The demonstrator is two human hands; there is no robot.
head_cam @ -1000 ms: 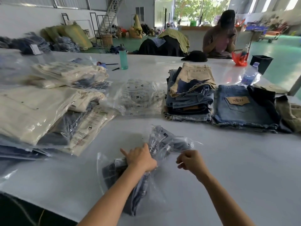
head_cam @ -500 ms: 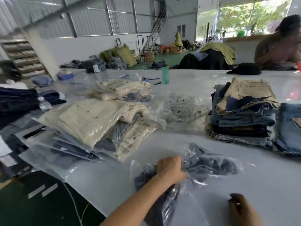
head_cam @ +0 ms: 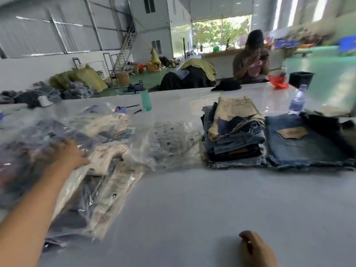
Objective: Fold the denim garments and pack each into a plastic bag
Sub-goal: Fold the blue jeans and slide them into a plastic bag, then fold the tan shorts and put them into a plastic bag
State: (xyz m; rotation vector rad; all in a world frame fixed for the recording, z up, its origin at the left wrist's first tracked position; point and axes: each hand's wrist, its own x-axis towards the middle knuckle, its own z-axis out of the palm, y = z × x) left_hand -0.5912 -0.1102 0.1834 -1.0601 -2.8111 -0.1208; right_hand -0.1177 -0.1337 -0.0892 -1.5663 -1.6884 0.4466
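My left hand (head_cam: 67, 154) lies on top of the pile of bagged garments (head_cam: 107, 170) at the left, fingers stretched over a blurred bag of dark denim (head_cam: 28, 143). My right hand (head_cam: 256, 249) rests low on the bare white table (head_cam: 192, 205), fingers loosely curled and holding nothing. A stack of folded denim (head_cam: 235, 145) with a tan piece on top stands at the right. Beside it lies a flat blue denim garment (head_cam: 300, 145) with a leather patch. Empty printed plastic bags (head_cam: 171, 143) lie between the pile and the stack.
A teal bottle (head_cam: 145, 99) and pens stand further back on the table. A clear water bottle (head_cam: 297, 101), a black bin (head_cam: 300, 79) and an orange bag lie at the far right. A person (head_cam: 250, 58) sits across the table.
My left hand has carried the bagged dark denim from in front of me up and left onto the pile of bagged garments. My right hand stays low near the table's front.
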